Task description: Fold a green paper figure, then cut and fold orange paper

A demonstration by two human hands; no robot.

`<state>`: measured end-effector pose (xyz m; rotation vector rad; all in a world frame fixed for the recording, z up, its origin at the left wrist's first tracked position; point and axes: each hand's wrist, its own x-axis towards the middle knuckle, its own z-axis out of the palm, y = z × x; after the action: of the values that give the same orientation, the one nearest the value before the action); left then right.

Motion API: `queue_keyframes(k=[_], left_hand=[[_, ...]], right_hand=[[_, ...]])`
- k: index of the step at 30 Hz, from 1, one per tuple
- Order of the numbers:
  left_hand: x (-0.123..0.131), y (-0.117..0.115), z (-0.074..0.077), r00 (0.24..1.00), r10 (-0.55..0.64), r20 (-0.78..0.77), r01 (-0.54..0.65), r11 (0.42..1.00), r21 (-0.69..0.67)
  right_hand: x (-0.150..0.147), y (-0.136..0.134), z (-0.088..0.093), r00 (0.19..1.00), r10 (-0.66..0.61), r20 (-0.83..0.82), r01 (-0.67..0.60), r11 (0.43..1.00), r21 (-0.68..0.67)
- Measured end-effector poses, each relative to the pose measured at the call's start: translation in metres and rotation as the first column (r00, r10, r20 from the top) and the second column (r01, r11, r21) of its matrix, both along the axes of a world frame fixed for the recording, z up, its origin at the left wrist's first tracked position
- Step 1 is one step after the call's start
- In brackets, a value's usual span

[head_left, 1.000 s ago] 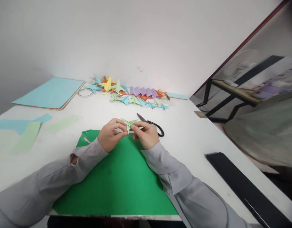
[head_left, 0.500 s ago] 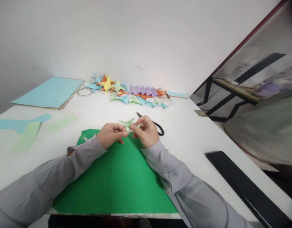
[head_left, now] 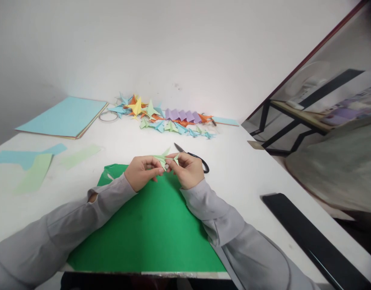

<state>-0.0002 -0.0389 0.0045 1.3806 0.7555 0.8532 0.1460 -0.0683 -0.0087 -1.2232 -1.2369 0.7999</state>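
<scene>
Here, left hand (head_left: 140,174): fingers pinched shut on the left end of the pale-green folded paper figure (head_left: 165,159).
Right hand (head_left: 189,171): fingers closed on the figure's right end.
Figure's place: held in the air between both hands, just above the far edge of the green sheet (head_left: 149,233).
Handling: probably very light, thin and easily crushed; best gripped at the folded body, not the slender points.
Edges: scissors (head_left: 200,161) lie just behind the right hand; the bench (head_left: 233,177) ends near the person.
Room: open bench between the scissors and the black strip (head_left: 309,233); the origami pile (head_left: 161,119) and tape ring (head_left: 108,117) sit well apart, by the wall.
</scene>
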Motion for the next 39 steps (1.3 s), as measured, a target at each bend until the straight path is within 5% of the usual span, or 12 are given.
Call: queue_keyframes(k=[6,13,25,28,32,34,37,39], left_hand=[[0.0,0.001,-0.001,0.999,-0.036,-0.024,0.033,0.996,-0.087],[0.001,-0.003,-0.006,1.0,0.011,0.025,-0.012,0.999,0.052],[0.001,-0.011,0.001,0.981,0.138,-0.139,-0.101,0.965,0.243],[-0.001,-0.011,0.004,0.951,0.283,-0.123,-0.21,0.885,0.415],[-0.004,-0.003,0.005,0.887,0.461,-0.01,-0.328,0.645,0.69],[-0.005,0.003,0.002,0.919,0.391,-0.041,-0.258,0.679,0.687],[-0.005,0.009,-0.003,0.977,0.201,-0.078,-0.136,0.857,0.498],[-0.006,0.01,-0.005,0.989,0.129,-0.072,-0.093,0.922,0.377]], right_hand=[[0.001,0.002,0.0,0.997,0.014,-0.078,-0.01,0.999,0.043],[0.003,0.005,-0.001,0.986,0.004,-0.167,-0.001,1.0,0.017],[0.001,0.003,-0.002,0.993,0.017,-0.115,-0.013,0.999,0.031],[0.0,0.002,0.0,0.993,0.008,-0.116,-0.004,0.999,0.042],[0.0,0.0,0.001,0.997,0.004,-0.074,0.0,0.999,0.05],[0.0,-0.002,0.001,0.999,0.022,-0.046,-0.019,0.998,0.052],[0.0,-0.003,0.0,0.998,0.051,-0.024,-0.05,0.997,0.056],[0.0,-0.003,0.0,0.998,0.065,-0.024,-0.064,0.997,0.045]])
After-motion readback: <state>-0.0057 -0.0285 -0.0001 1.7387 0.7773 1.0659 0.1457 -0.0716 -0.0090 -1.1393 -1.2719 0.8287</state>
